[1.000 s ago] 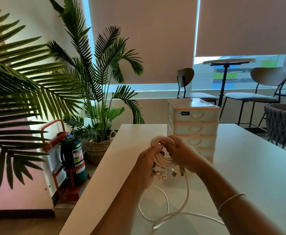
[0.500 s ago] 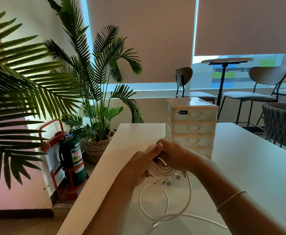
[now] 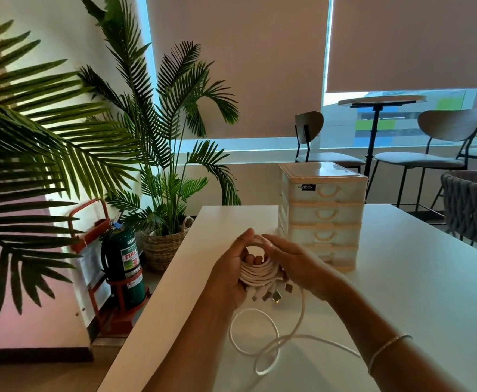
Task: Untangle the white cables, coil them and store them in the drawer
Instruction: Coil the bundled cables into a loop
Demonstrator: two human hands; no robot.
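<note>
While both hands meet at lower centre of the frame, the left hand [image 3: 229,274] and right hand [image 3: 294,264] clasp a coil of white cables [image 3: 255,271], loose cable [image 3: 262,335] trailing onto the table [image 3: 429,292]. Just right stands the drawer unit [image 3: 323,213], drawers closed. Bare tabletop spreads right; the table's left edge [image 3: 158,295] lies close.
</note>
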